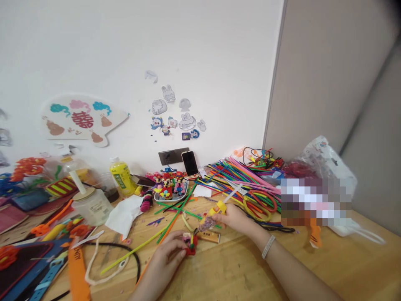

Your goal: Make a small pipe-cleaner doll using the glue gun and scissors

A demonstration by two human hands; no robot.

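My left hand (pixel 169 256) pinches a small red, pink and green pipe-cleaner piece (pixel 190 244) just above the table. In my right hand (pixel 233 218) is a yellow hot glue gun (pixel 216 211), its nozzle pointing down and left, with a pale glue stick rising from its back. The nozzle meets or nearly meets the top of the pipe-cleaner piece; contact cannot be made out. Beneath the gun lies a small orange-brown box (pixel 209 237). Behind the hands, several finished pipe-cleaner dolls (pixel 167 186) stand in a white tray (pixel 167 200).
Loose pipe cleaners (pixel 241 179) spread across the back right, with scissors (pixel 239 188) among them. A phone (pixel 189 163) leans against the wall. At left are a yellow bottle (pixel 121 175), a lidded glass jar (pixel 92 207), a tissue (pixel 123 217) and a looped black cord (pixel 137 257). Plastic bags (pixel 336 167) sit at right.
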